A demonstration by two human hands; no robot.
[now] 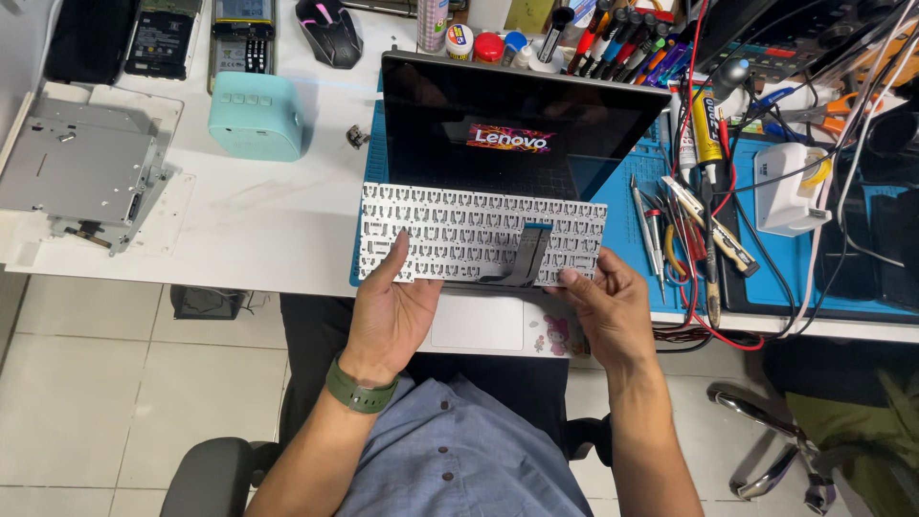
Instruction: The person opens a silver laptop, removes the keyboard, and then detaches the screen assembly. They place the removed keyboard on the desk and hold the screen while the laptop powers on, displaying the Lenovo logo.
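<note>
— So, what are the hands doing, and how many things are in play?

— Two hands, one keyboard (479, 233). It is a loose laptop keyboard, turned underside up, showing its pale metal back and one dark ribbon cable (529, 256). The left hand (391, 308), with a green watch (358, 391) on the wrist, grips the keyboard's near left edge, thumb on top. The right hand (605, 311) pinches the near right edge the same way. The keyboard hovers over one open laptop (517, 134), whose screen is lit with a logo.

— And around it?

— One mint-green box (257, 115) to the left, one grey metal drive bay (81, 172) further left, one black mouse (328, 31) at the far edge, and a row of pens and screwdrivers (622, 43) behind the screen, too crowded to count. Loose hand tools (684, 235) and red and black wires (713, 191) lie to the right.

— What about the surface?

— A white desk (249, 230) with a blue work mat (795, 268) under the laptop. Below is pale tiled floor (86, 383), and the person sits in a black chair (215, 474).
</note>
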